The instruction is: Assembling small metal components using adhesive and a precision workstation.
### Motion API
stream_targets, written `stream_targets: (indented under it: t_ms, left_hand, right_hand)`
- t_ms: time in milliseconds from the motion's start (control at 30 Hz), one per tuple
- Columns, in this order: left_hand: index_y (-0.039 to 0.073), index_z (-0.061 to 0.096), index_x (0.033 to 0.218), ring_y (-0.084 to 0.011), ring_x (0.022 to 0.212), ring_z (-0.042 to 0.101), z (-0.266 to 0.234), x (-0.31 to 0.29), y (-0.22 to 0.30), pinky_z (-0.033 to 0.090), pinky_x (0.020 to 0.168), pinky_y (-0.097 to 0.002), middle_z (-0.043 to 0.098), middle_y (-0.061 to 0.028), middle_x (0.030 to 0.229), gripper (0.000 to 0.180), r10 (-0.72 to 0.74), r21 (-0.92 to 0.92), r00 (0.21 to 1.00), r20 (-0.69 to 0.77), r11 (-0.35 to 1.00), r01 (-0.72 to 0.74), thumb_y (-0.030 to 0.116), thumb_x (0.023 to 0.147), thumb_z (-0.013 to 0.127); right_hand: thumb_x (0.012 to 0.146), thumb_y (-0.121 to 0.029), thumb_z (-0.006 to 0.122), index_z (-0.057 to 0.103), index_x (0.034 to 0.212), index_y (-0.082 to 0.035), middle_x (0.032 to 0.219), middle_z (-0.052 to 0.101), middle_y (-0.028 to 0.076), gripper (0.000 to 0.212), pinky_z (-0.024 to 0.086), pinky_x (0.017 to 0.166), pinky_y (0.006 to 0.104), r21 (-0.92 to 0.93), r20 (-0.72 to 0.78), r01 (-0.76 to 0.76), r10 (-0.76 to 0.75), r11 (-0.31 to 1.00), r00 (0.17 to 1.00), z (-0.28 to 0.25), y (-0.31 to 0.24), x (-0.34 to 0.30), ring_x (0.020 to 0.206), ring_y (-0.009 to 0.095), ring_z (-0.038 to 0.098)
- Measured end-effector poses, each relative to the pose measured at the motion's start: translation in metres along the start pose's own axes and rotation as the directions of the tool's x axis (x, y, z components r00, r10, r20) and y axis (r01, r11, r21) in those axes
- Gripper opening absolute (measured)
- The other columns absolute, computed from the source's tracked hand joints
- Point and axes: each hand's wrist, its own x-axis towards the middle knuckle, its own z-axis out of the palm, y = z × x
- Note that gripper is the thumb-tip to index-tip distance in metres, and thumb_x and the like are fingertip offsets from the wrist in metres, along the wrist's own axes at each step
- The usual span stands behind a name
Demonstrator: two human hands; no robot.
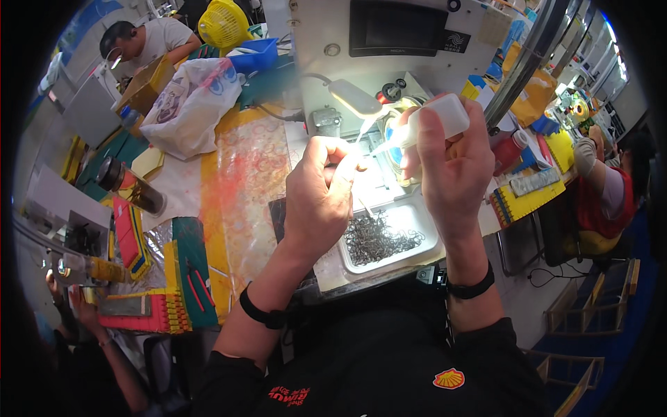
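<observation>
My right hand (pixel 455 160) is wrapped round a white squeeze bottle (pixel 450 115), held tilted with its narrow nozzle pointing left toward my other hand. Close by, my left hand (pixel 318 201) is pinched at the fingertips under bright light. What it grips is too small and washed out to name. A thin pale stick seems to show just below these fingers. Beneath both hands lies a white tray (pixel 432 240) holding a heap of small dark curved wire pieces (pixel 375 240).
A lit lamp (pixel 353 97) hangs over the work spot. At left are a white plastic bag (pixel 191 111), a dark-lidded jar (pixel 132 186) and red and yellow strips (pixel 132 240). A red bottle (pixel 511 151) stands at right. Other people sit at far left, lower left and right.
</observation>
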Motion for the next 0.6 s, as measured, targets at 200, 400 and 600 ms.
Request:
stream_targets:
  t_ms: [200,400,600]
  left_hand:
    - [-0.001,0.057,0.114,-0.011,0.074,0.072,0.002,0.001,-0.002,0.054,0.061,-0.0262,0.073,-0.0104,0.095,0.009,0.043,0.029,0.999,-0.017,0.999,-0.043,0.004,0.107,0.06]
    - [0.001,0.055,0.113,-0.0065,0.056,0.054,0.005,0.0,-0.009,0.043,0.051,-0.0215,0.066,-0.0077,0.099,0.004,0.022,-0.043,1.0,0.008,0.999,-0.021,0.001,0.109,0.055]
    - [0.004,0.055,0.113,-0.0047,0.053,0.051,0.001,-0.008,-0.003,0.039,0.047,-0.0199,0.067,-0.0064,0.101,0.004,-0.004,0.08,0.998,-0.062,0.997,0.009,0.004,0.109,0.054]
  right_hand:
    - [0.108,-0.016,0.067,0.056,0.12,0.003,0.087,0.073,0.01,0.025,0.052,0.055,0.023,0.032,0.019,-0.034,0.034,0.999,0.999,-0.002,-0.006,-0.001,0.062,0.009,0.067]
    - [0.113,-0.022,0.06,0.054,0.12,0.001,0.101,0.074,0.019,0.025,0.054,0.055,0.0256,0.271,-0.075,-0.026,0.048,0.962,0.996,-0.026,-0.018,0.002,0.063,0.012,0.064]
    - [0.115,-0.033,0.056,0.055,0.119,0.001,0.103,0.074,0.019,0.034,0.059,0.058,0.0291,-0.053,-0.431,-0.043,0.016,0.998,0.902,-0.173,0.011,0.041,0.069,0.015,0.067]
